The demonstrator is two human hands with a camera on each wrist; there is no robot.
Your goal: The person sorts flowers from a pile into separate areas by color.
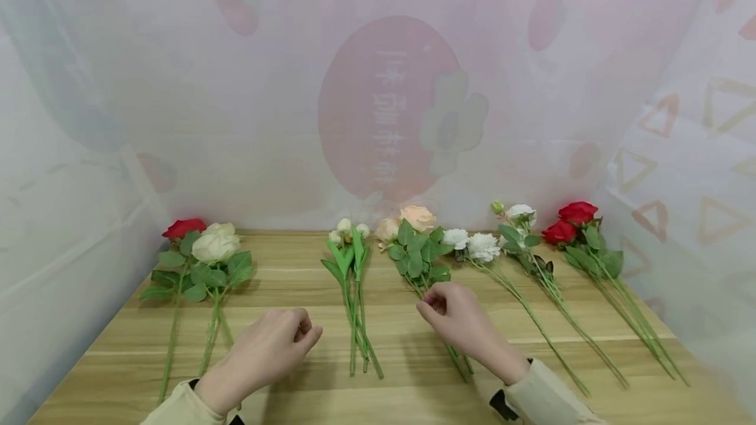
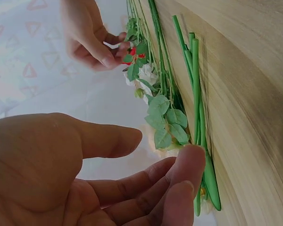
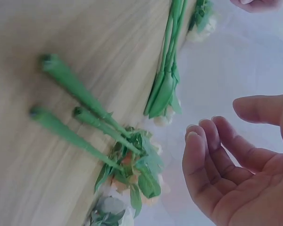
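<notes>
My left hand (image 1: 268, 346) hovers over the wooden table between the cream roses (image 1: 216, 246) and the white tulips (image 1: 348, 231). Its fingers bend loosely, and a gap shows between thumb and fingertips in the left wrist view. Over the stems of the peach roses (image 1: 417, 218) is my right hand (image 1: 457, 320), hiding part of them. In the right wrist view its palm holds nothing, with thumb apart from the relaxed fingers. The tulips' green stems (image 3: 174, 33) cross one another on the table.
Red roses (image 1: 577, 213) lie at the far right and a single red rose (image 1: 184, 228) at the far left. White flowers (image 1: 483, 247) rest right of the peach roses. Printed cloth (image 1: 272, 117) walls the wooden table (image 1: 283, 274) at the back and sides.
</notes>
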